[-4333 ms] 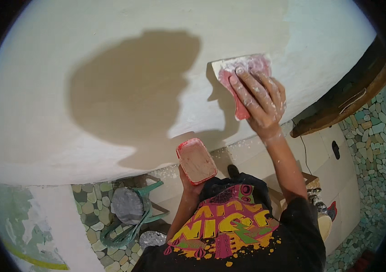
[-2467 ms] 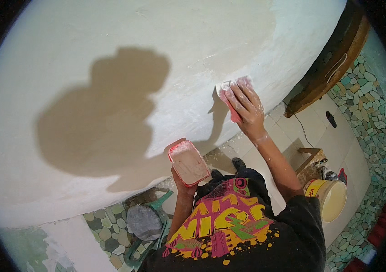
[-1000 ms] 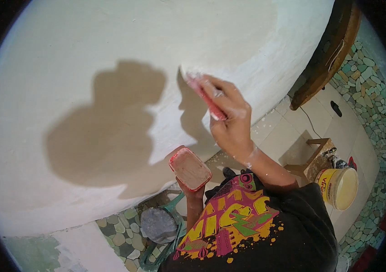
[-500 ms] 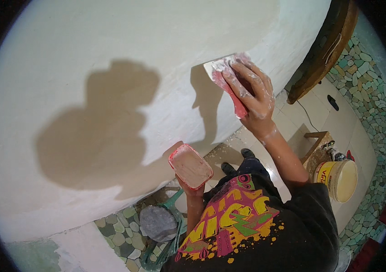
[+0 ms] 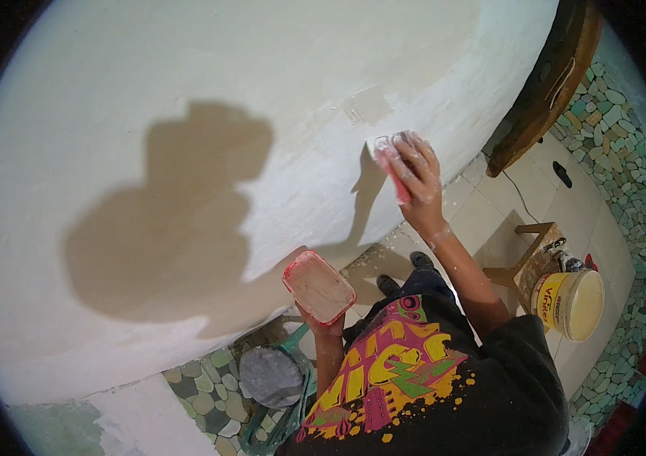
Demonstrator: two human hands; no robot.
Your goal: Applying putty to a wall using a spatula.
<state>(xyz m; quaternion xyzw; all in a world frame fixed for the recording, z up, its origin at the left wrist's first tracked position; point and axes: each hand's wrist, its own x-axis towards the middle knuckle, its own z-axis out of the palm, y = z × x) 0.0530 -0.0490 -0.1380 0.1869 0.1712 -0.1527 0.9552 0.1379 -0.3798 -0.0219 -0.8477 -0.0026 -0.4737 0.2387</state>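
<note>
My right hand (image 5: pixel 419 176), spotted with white paste, grips a putty knife (image 5: pixel 393 169) with a red handle. Its blade, smeared with white putty, is held at or close to the white wall (image 5: pixel 300 68); whether it touches cannot be told. Just above it on the wall lies a damp-looking patch of putty (image 5: pixel 367 106). Lower down, my left hand (image 5: pixel 324 325) holds a red-rimmed rectangular tub (image 5: pixel 354 295) from beneath. Pale putty (image 5: pixel 319 287) fills the tub. The left fingers are mostly hidden under it.
A yellow-labelled bucket (image 5: pixel 558 300) stands at the right near a wooden stool (image 5: pixel 524 266) with small things on it. A grey rounded stone (image 5: pixel 271 376) is at lower left beside green netting or cloth (image 5: pixel 301 357). A curved wooden beam (image 5: pixel 547 95) borders the wall. Pebble tiling edges the floor.
My right hand has moved the putty knife downward along the wall, uncovering the putty patch above it. The left hand with the tub has barely shifted.
</note>
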